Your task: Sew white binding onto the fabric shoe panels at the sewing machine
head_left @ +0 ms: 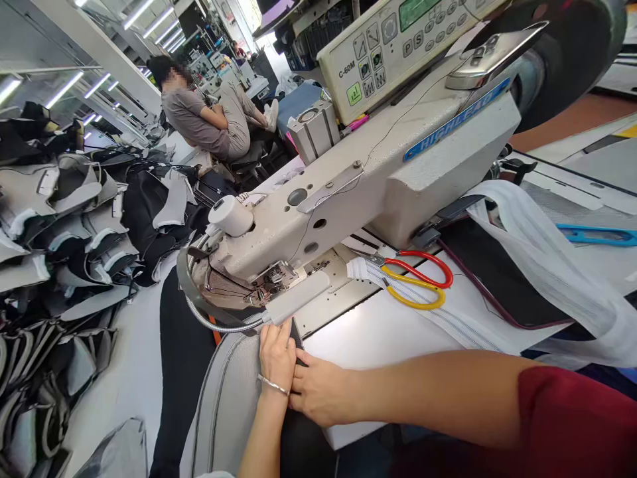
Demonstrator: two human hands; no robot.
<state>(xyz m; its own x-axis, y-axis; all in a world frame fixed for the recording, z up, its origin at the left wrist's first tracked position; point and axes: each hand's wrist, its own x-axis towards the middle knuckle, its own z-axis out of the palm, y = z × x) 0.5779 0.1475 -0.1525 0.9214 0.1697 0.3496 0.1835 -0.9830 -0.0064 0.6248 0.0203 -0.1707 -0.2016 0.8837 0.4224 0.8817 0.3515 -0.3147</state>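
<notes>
Mesh panel (233,398), light grey with dark piping lines curving along it, is spread at the front edge of a HIGHLEAD sewing machine (343,212), mostly to the left of both hands. Its right side runs right under the left hand (276,358), the one with the silver bangle (273,385). That hand is laid over the fabric near the dark edge (298,335), fingers bunched and bent, tips almost tucked under the white lamp head (298,299). Whether the cloth is actually pinched or just pressed down can't be told from here. The right hand (323,392), maroon sleeve (572,418) behind it, is butted up against the left one from the side, fingers partly curled and hidden, so its grip can't be made out either. Off to the right, scissors (413,275) with one red and one yellow handle have been left lying on striped white tape (432,318), well apart from the panel. A white thread cone (231,216) is seated on the machine's head end.
</notes>
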